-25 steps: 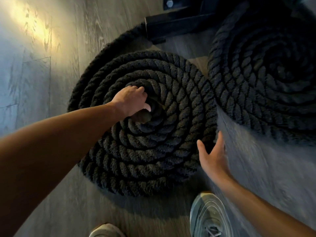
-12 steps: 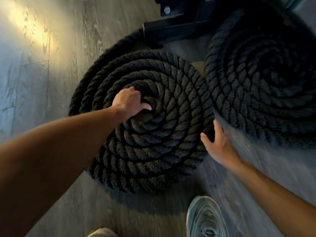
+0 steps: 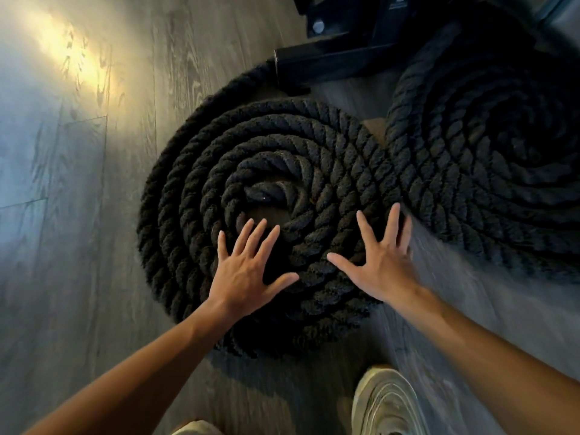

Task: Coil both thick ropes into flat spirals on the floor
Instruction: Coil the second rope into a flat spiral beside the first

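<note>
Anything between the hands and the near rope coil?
Nothing visible. The left hand and right hand are spread open right over the near rope coil. The second coil lies beside it to the right, edges meeting.

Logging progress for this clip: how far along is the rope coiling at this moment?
Nearly finished. The right coil already lies as a flat spiral. The left coil is wound too, with both the left hand and right hand spread open over its near side, no grip on it. Left: its outer tail runs loosely toward the black metal frame, and the centre shows a small gap.
</note>
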`<move>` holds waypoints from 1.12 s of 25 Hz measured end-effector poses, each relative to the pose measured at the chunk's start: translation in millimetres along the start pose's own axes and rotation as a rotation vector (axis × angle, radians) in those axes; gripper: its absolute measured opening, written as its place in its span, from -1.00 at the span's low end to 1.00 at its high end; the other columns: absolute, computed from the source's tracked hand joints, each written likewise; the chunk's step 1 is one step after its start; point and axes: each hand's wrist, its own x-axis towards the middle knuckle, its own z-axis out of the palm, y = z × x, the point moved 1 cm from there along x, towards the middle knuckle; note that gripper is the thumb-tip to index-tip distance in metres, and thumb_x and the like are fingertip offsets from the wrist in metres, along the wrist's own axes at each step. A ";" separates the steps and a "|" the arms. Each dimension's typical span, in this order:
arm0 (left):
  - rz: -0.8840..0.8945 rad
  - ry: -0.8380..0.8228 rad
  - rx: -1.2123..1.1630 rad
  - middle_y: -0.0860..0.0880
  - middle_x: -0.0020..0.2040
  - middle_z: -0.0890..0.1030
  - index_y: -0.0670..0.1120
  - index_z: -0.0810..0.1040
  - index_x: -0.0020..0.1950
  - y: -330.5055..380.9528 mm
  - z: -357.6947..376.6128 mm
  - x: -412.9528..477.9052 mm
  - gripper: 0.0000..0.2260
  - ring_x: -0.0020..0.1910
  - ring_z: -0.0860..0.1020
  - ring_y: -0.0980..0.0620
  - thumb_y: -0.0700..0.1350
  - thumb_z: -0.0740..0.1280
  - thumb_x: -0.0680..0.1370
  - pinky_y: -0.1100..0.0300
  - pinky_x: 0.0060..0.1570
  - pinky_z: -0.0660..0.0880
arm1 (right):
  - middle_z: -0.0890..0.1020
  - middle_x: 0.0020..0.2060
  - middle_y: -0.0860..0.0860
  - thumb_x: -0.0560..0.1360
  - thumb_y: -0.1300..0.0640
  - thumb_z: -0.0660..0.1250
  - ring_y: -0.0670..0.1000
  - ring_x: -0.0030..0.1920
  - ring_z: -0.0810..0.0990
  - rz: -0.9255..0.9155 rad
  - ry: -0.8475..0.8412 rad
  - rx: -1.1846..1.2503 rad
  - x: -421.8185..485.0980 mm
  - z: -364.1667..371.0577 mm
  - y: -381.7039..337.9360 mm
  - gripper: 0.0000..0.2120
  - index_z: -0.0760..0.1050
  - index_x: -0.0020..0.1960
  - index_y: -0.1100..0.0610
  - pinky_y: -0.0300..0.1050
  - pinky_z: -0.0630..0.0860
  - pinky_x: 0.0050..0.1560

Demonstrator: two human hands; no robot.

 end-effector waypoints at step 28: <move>-0.862 0.175 -0.505 -0.23 0.26 0.64 0.14 0.37 0.55 -147.8 -36.5 -23.5 -0.47 0.20 0.60 -0.25 -0.11 0.32 0.58 -0.07 0.18 0.51 | 0.03 0.59 0.12 0.66 -0.05 0.10 0.12 0.58 0.03 0.327 0.032 0.498 -2.8 -6.1 27.9 -0.41 0.02 0.61 0.13 0.05 0.06 0.51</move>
